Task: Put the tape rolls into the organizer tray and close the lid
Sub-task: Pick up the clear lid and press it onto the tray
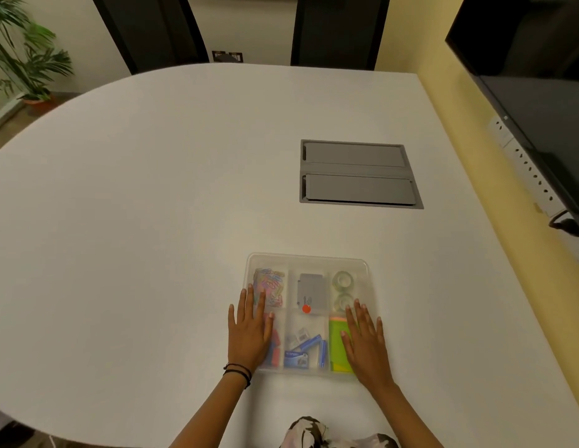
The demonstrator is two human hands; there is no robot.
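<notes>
Head view: tape rolls (343, 290) seen stowed just beyond right hand (365, 345) fingers; lid (309, 261) pressed shut by flat, released left hand (249, 334) and right; task judged nearly done.

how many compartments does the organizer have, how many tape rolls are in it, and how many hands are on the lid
compartments in the organizer tray: 6
clear tape rolls: 2, one behind the other, same compartment
hands flat on the lid: 2, left hand and right hand
total: 10
</notes>
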